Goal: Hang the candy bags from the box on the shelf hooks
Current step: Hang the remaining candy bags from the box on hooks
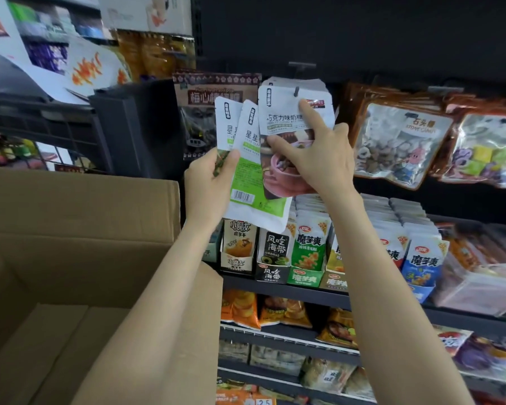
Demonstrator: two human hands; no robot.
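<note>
Cardboard box (79, 258) sits nearest; left hand (209, 182) pinches two green-white candy bags (246, 159); right hand (319, 153), fingers spread, presses chocolate candy bag (287, 112) onto hook (296, 91).

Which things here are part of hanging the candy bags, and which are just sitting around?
Part of the job:
- cardboard box
- two green and white bags held in the left hand
- white bag on the hook, touched by the right hand
- shelf hook

Just sitting around:
- stone candy bags
- snack packs on the shelf below
- black crate
</note>
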